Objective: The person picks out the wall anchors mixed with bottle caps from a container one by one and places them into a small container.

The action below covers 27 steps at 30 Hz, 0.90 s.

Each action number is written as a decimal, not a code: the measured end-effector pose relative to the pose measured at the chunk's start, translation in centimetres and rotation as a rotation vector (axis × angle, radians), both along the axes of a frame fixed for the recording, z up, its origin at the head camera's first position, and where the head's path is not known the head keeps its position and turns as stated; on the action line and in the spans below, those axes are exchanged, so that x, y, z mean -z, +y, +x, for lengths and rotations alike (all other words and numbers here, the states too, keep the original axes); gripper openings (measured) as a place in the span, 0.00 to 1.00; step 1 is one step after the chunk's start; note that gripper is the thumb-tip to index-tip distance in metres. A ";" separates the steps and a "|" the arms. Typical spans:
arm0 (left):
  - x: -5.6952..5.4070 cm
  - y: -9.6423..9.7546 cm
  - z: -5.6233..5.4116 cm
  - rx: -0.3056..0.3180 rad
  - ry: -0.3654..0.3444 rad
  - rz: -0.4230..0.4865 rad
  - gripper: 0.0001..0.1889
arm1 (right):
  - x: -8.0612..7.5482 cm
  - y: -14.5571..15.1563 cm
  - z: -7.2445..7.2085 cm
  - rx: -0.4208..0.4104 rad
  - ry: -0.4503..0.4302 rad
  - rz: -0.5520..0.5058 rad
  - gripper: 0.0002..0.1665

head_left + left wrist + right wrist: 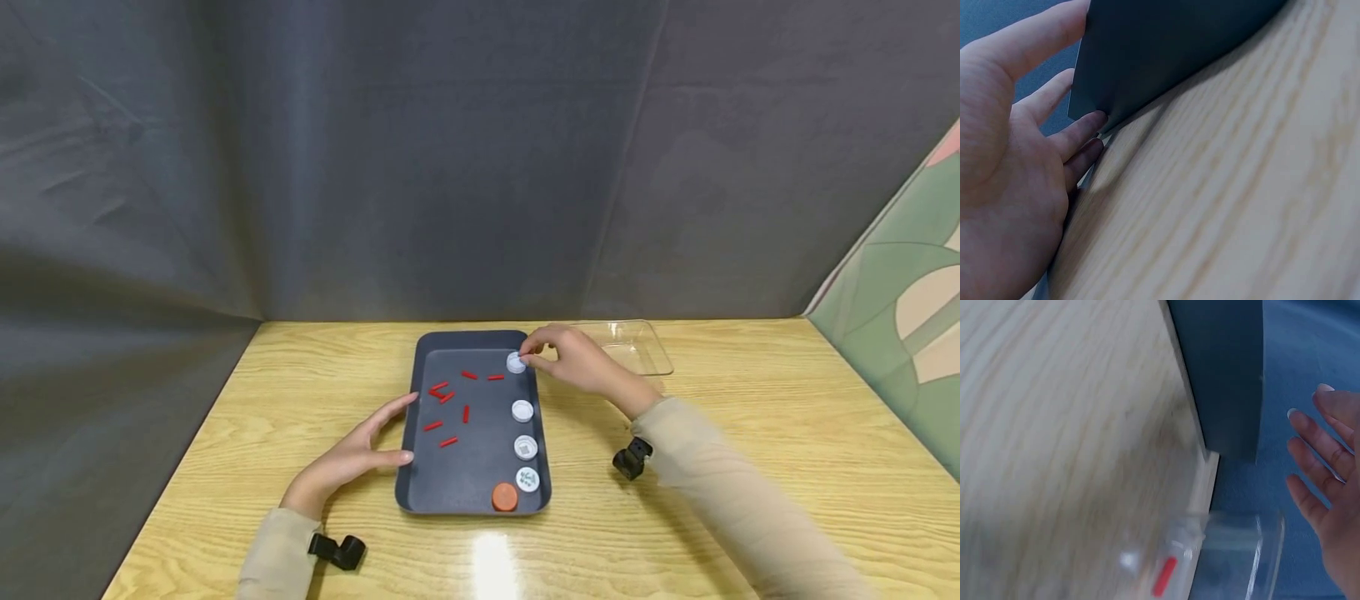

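Note:
A dark grey tray (480,492) lies on the table. My left hand (345,458) touches its left rim, thumb and fingers spread; in the left wrist view the left hand (1016,150) has its fingertips against the tray's outer wall (1147,56). At the tray's far right corner my right hand (573,358) pinches a white bottle cap (515,362) by its right side. The right wrist view shows the right hand (1335,469) with several fingers loosely bent and the cap hidden. Several short red sticks (466,414) lie scattered on the tray's left and middle.
Along the tray's right side are a white cap (522,411), another holding something greyish (526,448), a green-marked white cap (528,479) and an orange cap (505,497). Behind the right hand stands a clear plastic box (645,350). A grey curtain (450,167) hangs behind the table.

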<state>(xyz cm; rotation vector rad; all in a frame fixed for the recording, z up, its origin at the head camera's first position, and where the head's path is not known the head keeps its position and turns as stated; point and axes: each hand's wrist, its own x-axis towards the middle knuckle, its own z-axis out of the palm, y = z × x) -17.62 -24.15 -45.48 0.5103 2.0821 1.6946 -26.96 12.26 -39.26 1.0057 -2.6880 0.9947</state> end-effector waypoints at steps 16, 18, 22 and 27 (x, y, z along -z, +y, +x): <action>-0.2 -0.1 0.0 0.004 0.010 0.001 0.44 | 1.5 -3.6 -1.3 -0.076 0.016 0.091 0.06; -0.2 -0.1 0.0 0.005 0.009 0.001 0.44 | 1.6 -3.8 -1.5 -0.078 0.025 0.122 0.06; -0.1 0.0 0.0 0.009 0.011 0.005 0.44 | 1.6 -4.2 -1.9 -0.084 0.021 0.166 0.05; -0.2 -0.1 0.1 0.010 0.009 -0.002 0.44 | 2.1 -4.7 -2.5 -0.102 0.010 0.192 0.05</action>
